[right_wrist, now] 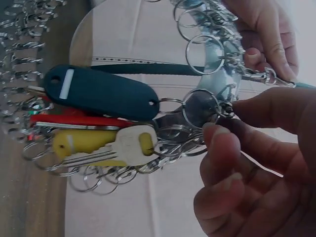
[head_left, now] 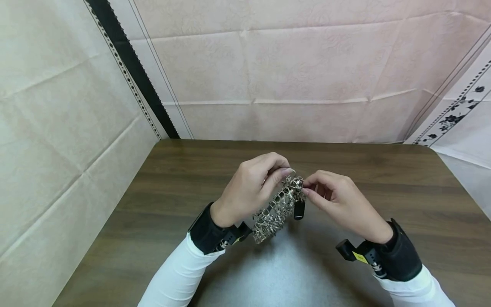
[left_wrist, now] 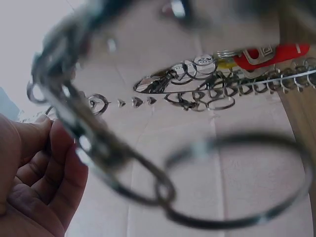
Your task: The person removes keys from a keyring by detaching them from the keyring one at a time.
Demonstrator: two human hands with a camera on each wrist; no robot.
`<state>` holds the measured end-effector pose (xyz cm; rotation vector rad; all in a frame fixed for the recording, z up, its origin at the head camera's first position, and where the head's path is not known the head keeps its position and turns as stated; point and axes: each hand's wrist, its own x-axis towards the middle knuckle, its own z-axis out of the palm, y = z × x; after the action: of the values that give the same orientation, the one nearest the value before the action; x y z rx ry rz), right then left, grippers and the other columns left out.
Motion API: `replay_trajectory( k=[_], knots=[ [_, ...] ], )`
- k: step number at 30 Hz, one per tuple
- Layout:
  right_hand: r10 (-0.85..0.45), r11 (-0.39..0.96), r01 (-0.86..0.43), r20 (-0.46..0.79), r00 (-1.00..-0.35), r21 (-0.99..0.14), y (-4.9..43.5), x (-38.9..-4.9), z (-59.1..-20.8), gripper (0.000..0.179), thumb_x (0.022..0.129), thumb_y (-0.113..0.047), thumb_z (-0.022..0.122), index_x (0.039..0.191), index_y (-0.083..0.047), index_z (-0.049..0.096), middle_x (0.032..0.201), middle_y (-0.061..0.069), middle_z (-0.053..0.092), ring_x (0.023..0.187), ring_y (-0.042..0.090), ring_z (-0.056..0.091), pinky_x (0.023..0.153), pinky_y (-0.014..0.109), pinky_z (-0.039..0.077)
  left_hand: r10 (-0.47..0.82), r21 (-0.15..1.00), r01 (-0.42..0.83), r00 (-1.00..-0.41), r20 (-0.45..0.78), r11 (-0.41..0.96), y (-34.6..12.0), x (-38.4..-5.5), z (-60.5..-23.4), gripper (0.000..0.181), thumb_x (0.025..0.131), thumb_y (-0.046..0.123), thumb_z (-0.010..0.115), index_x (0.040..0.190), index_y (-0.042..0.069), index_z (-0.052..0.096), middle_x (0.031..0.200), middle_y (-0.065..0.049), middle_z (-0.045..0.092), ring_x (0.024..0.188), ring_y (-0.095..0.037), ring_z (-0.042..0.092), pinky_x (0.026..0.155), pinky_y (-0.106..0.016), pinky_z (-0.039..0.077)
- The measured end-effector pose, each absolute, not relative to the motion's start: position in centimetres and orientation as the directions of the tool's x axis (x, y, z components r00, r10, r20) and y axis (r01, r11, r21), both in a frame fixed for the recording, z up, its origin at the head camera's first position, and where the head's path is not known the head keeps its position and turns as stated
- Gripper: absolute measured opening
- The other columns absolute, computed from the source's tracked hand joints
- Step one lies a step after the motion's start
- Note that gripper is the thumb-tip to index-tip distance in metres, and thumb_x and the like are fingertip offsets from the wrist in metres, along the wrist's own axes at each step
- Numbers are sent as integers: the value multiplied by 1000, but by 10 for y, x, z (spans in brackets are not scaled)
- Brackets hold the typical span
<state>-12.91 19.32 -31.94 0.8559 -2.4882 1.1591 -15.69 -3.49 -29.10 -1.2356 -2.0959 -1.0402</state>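
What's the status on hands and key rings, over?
Left fingers hold key rings. Right fingers pinch metal link by dark tag. Key, yellow tag alongside; no obstruction visible.

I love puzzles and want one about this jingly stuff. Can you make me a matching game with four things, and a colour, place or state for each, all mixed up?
Things
1. Silver key
2. Dark key tag
3. Wooden tabletop
4. Right hand

Clues
A. Brown
B. Pinching a small metal link
C. In front of a yellow key tag, in the right wrist view
D. Just above a red key tag, in the right wrist view

Right pairs: 1-C, 2-D, 3-A, 4-B
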Motion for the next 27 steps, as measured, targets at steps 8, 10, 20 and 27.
replay_trajectory(
  k=[8, 10, 20, 27],
  knots=[
    [-442, 537, -567, 365, -820, -624, 196, -134, -330, 11, 95, -7, 70, 97, -18, 71, 81, -11, 61, 64, 2, 52, 56, 21, 45, 516, 382, 868, -495, 699, 316, -32, -158, -291, 5, 101, 7, 61, 98, 4, 63, 81, -2, 63, 72, -6, 59, 68, -15, 48],
    [-444, 544, -560, 353, -824, -624, 196, -135, -331, 10, 96, -9, 70, 95, -19, 70, 79, -11, 60, 64, 2, 51, 56, 21, 45, 515, 385, 865, -502, 695, 323, -32, -158, -292, 5, 101, 8, 61, 98, 4, 63, 81, -2, 63, 72, -7, 59, 68, -15, 48],
    [-441, 549, -550, 341, -830, -630, 198, -134, -331, 11, 98, -5, 64, 94, -14, 67, 82, -7, 61, 67, 4, 55, 59, 23, 48, 516, 389, 859, -512, 687, 333, -29, -159, -294, 6, 101, 8, 61, 98, 4, 63, 82, -5, 64, 72, -6, 57, 67, -15, 48],
    [-414, 493, -572, 403, -817, -655, 202, -132, -328, 10, 101, -2, 58, 96, -10, 61, 76, -4, 52, 65, 5, 50, 56, 23, 44, 518, 367, 857, -513, 685, 363, -27, -159, -295, 7, 102, 9, 61, 98, 4, 64, 82, -1, 60, 73, -7, 54, 67, -18, 45]
  ],
)
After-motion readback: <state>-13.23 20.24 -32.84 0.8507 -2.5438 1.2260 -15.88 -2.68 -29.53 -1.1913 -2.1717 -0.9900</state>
